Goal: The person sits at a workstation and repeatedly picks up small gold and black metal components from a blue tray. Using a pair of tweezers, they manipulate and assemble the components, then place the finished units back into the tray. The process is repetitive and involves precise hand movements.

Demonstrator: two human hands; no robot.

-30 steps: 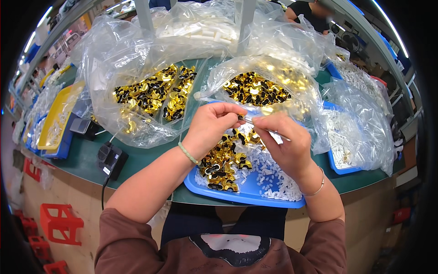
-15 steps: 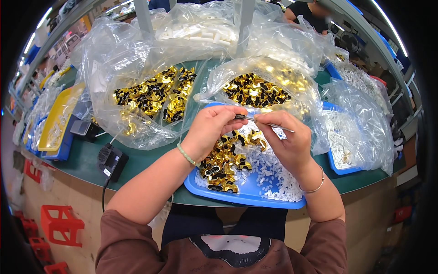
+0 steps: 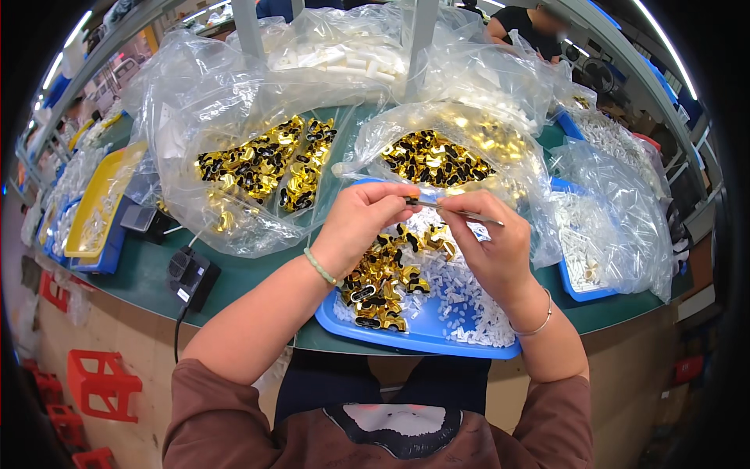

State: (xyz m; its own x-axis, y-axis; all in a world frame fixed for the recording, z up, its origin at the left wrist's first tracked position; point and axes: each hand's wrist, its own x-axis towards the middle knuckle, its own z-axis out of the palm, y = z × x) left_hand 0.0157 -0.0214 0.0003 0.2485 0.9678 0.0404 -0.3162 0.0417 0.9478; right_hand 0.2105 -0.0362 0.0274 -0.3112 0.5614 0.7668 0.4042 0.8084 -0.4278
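My left hand [image 3: 363, 217] pinches a small dark part, mostly hidden by the fingertips; it looks like one of the gold-and-black pieces. In my right hand [image 3: 488, 234] is a thin metal tool like tweezers [image 3: 469, 213], its tip meeting the dark part. Both hands are raised over a blue tray [image 3: 422, 341]. On the tray's left side lies a heap of gold-and-black parts [image 3: 383, 285]. Small white plastic pieces [image 3: 480, 313] are spread over its right side.
Clear bags with more gold-and-black parts [image 3: 254, 164] stand behind the tray, one left and one right [image 3: 437, 156]. White tubes [image 3: 344, 59] fill a bag at the back. A black adapter [image 3: 193, 273] and a yellow tray [image 3: 98, 207] are left; another blue tray [image 3: 590, 293] is right.
The metal tool has turned slightly in my right hand, its tip still at the dark part. Both hands keep nearly the same place.
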